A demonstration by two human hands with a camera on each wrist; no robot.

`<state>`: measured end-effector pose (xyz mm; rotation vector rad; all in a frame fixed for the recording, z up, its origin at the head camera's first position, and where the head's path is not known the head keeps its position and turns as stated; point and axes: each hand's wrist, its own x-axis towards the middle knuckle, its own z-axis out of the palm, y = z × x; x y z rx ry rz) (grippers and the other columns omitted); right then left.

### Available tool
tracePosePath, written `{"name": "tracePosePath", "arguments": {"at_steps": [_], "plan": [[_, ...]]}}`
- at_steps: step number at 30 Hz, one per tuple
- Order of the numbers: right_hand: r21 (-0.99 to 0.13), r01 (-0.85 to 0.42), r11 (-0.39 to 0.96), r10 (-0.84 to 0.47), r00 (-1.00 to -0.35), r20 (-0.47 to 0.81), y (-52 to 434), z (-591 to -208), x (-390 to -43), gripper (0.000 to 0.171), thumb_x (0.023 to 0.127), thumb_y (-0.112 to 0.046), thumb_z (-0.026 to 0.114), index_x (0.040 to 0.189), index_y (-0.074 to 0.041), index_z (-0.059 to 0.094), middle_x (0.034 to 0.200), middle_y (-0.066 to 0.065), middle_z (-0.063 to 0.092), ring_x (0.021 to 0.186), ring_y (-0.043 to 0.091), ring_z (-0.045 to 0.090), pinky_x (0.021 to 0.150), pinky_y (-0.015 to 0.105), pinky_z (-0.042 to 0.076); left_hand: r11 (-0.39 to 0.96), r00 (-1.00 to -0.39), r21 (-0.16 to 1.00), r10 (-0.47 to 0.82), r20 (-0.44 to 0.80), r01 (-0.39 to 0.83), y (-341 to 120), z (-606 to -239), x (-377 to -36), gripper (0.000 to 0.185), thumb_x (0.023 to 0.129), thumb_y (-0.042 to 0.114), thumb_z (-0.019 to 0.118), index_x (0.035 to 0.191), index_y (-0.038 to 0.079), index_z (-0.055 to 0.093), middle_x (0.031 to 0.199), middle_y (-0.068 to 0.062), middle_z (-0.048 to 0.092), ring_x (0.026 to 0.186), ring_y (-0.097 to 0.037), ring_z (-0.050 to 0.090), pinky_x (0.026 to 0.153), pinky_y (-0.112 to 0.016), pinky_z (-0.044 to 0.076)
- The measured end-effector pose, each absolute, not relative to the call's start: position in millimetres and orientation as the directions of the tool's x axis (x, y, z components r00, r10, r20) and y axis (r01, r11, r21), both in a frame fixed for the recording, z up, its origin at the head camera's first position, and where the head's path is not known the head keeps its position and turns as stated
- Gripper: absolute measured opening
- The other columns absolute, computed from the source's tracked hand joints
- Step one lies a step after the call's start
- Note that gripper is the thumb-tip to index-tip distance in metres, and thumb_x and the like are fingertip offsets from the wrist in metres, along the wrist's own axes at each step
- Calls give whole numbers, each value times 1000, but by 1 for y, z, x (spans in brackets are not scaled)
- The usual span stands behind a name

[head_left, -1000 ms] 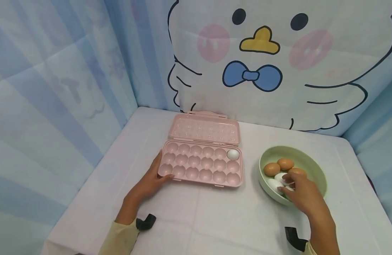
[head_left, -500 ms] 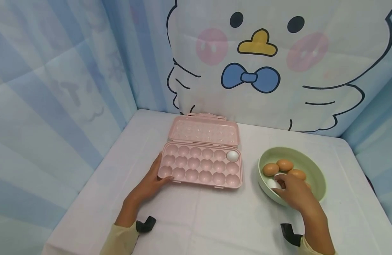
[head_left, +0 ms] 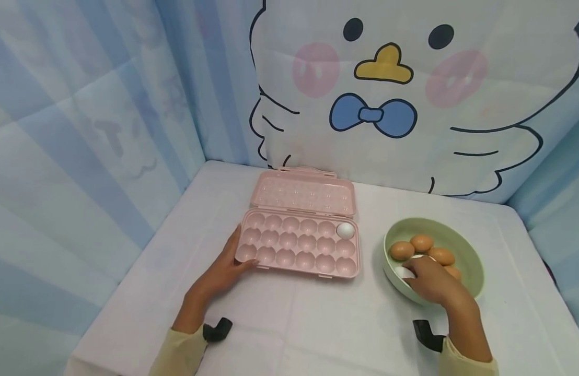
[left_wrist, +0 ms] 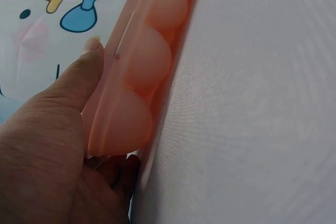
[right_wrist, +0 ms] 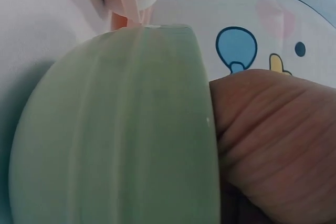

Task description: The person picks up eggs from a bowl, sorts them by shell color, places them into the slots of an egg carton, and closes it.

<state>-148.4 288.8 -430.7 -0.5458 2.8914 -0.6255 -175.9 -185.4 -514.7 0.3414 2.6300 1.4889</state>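
My left hand (head_left: 223, 271) rests at the left end of the pink egg tray (head_left: 299, 248). The thumb lies along the tray's end rim and the other fingers (left_wrist: 113, 177) are tucked under the near corner, so the hand grips that corner lightly. In the left wrist view I see the rounded undersides of the cups, and the tray sits flat on the bench (head_left: 317, 324). The lid (head_left: 304, 192) of the tray is open and lies back, away from me. One white egg in the tray (head_left: 345, 230) sits in the far row, in the cup at the right end; the other cups that I can see hold nothing.

My right hand (head_left: 432, 279) is inside the green bowl (head_left: 468, 261), which stands on the bench to the right of the tray, near but not touching it. The fingers are curled down over a white egg in the bowl (head_left: 403, 271) at the near left part of the bowl. Only a small part of this egg shows under my hand, and I cannot tell if the fingers already close round it or only lie on it. Brown eggs (head_left: 421, 243) lie just behind my hand, touching one another. The right wrist view shows mostly the outer wall of the bowl and my palm against its rim.

A cartoon bird curtain (head_left: 388, 94) hangs behind the bench.
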Motion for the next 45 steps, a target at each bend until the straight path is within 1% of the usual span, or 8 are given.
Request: {"name": "tracePosePath", "arguments": {"at_steps": [6, 9, 13, 19, 24, 31, 37, 45], "plan": [[-474, -275, 836, -333, -942, -40, 290, -430, -146, 22, 89, -2, 76, 98, -8, 57, 83, -2, 55, 81, 21, 55, 71, 41, 46, 491, -968, 857, 250, 36, 159, -184, -514, -178, 108, 96, 37, 76, 168, 18, -3, 173, -6, 2, 157, -28, 4, 123, -56, 11], [-499, -241, 832, -309, -950, -56, 290, -430, -145, 26, 89, 0, 76, 102, -4, 54, 91, 5, 62, 85, 26, 59, 75, 46, 49, 493, -967, 855, 253, 33, 158, -184, -514, -178, 109, 95, 37, 76, 168, 19, -3, 173, -5, 2, 157, -27, 4, 123, -56, 11], [-529, -203, 824, -271, -961, -54, 289, -433, -144, 32, 89, -1, 76, 115, 1, 57, 104, 15, 67, 95, 33, 63, 82, 53, 50, 501, -968, 851, 250, 28, 155, -184, -514, -178, 109, 95, 39, 76, 168, 19, -3, 173, -6, 2, 157, -28, 4, 123, -56, 11], [-555, -148, 818, -197, -980, -29, 284, -436, -147, 34, 90, -4, 75, 122, -1, 62, 110, 18, 66, 98, 35, 61, 82, 54, 49, 493, -967, 854, 251, 42, 165, -187, -514, -179, 108, 96, 35, 76, 168, 18, -3, 173, -6, 3, 157, -27, 5, 123, -55, 11], [-570, -93, 816, -129, -991, -23, 278, -433, -150, 43, 94, -9, 73, 131, 6, 57, 116, 26, 64, 103, 41, 61, 83, 57, 50, 509, -971, 850, 241, 12, 137, -185, -513, -178, 106, 97, 39, 74, 168, 18, -3, 173, -5, 1, 157, -27, 3, 123, -54, 10], [-674, 25, 739, 78, -996, 48, 264, -422, -157, 51, 98, -17, 69, 139, 6, 50, 131, 31, 58, 115, 46, 58, 90, 58, 48, 506, -969, 852, 245, 11, 137, -186, -512, -176, 105, 98, 39, 73, 168, 21, -3, 173, -1, 0, 157, -25, 2, 123, -54, 10], [-773, -42, 632, 169, -967, 191, 239, -413, -169, 52, 97, -17, 71, 140, 5, 50, 132, 28, 59, 122, 44, 59, 99, 55, 50, 502, -968, 852, 249, 21, 147, -187, -512, -178, 105, 98, 40, 72, 168, 22, -4, 173, 1, 0, 157, -23, 2, 123, -53, 10], [-790, -161, 592, 104, -956, 273, 203, -420, -188, 48, 94, -5, 74, 135, 8, 52, 129, 26, 59, 121, 40, 60, 101, 50, 51, 502, -967, 851, 252, 26, 154, -188, -516, -178, 106, 97, 38, 73, 168, 23, -4, 173, -2, 1, 157, -24, 3, 123, -54, 10]]}}
